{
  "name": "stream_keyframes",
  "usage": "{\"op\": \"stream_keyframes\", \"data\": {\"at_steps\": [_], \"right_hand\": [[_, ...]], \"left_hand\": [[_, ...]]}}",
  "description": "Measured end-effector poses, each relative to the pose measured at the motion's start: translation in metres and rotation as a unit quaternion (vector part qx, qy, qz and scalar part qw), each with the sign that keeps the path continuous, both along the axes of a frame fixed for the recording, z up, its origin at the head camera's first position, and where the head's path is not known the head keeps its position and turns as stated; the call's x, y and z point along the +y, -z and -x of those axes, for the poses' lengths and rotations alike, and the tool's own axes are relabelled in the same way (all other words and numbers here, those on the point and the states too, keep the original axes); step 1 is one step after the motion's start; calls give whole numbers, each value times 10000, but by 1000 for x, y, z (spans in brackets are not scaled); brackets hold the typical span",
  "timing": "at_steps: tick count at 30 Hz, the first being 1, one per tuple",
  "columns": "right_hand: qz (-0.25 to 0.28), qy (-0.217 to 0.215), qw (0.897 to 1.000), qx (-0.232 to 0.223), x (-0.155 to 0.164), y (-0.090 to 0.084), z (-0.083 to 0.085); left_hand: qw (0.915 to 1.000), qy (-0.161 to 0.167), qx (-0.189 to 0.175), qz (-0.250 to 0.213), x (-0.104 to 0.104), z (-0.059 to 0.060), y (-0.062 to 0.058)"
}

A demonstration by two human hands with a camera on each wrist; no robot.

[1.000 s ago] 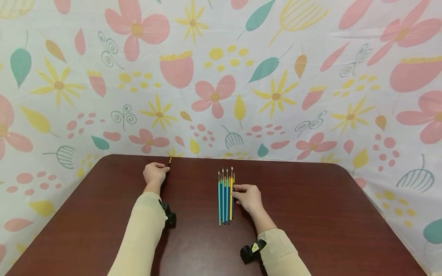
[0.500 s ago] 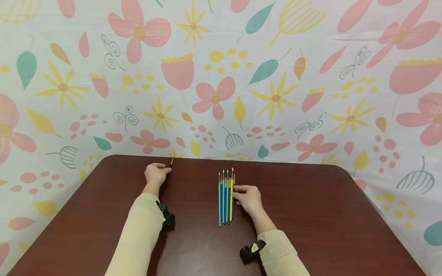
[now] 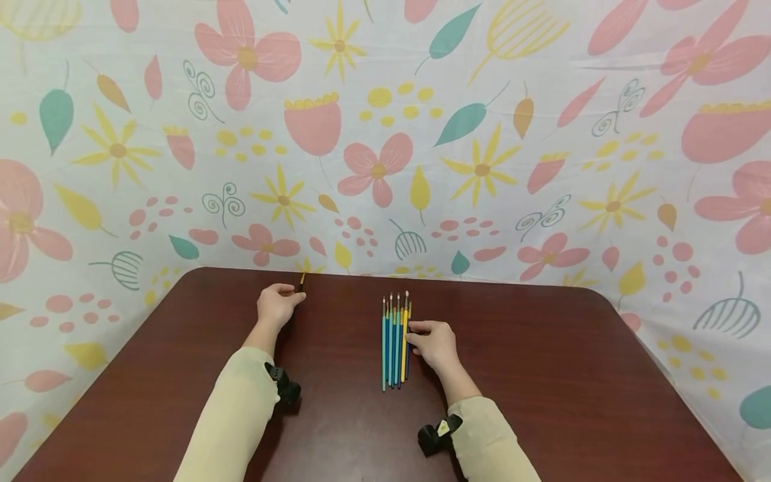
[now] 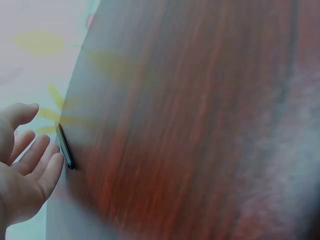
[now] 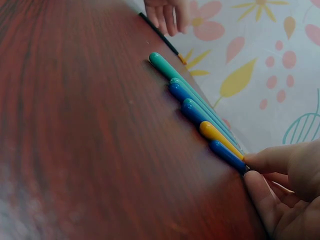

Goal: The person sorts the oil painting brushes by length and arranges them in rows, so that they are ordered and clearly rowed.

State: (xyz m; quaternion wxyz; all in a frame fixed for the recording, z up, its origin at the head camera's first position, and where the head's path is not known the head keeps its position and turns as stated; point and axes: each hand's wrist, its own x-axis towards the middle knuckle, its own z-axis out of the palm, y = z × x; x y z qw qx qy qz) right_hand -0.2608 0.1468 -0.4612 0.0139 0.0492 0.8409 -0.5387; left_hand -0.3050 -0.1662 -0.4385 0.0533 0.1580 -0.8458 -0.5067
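Now, the left hand (image 3: 278, 305) is curling its fingers (image 4: 35, 160) beside a lone dark paintbrush (image 3: 300, 282) at the table's (image 3: 542, 375) far edge, about eleven o'clock; whether it is truly gripping, I cannot tell. The right hand (image 3: 435, 343) is pinching the rightmost brush of the paintbrush row (image 3: 395, 341), lying side by side at twelve o'clock. By my reading, the row is largely gathered and the lone brush is yet to join.

The left hand (image 3: 278, 304) with its dark paintbrush (image 3: 300, 282) edges slightly right along the table's (image 3: 542, 375) far edge.
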Motion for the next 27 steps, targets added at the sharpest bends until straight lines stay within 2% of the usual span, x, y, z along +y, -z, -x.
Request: {"op": "stream_keyframes", "data": {"at_steps": [7,17,20,27], "right_hand": [[-12,32,10000,-44,-1,0,0],[33,0,10000,-59,-2,-2,-1],[62,16,10000,-63,-2,-2,-1],[27,5,10000,-16,-1,1,-3]], "left_hand": [[9996,136,216,-150,10,-9,-5],[9977,304,546,-266,27,-14,-6],[9968,456,614,-243,36,-15,-7],[9939,859,480,-497,55,-23,-3]]}}
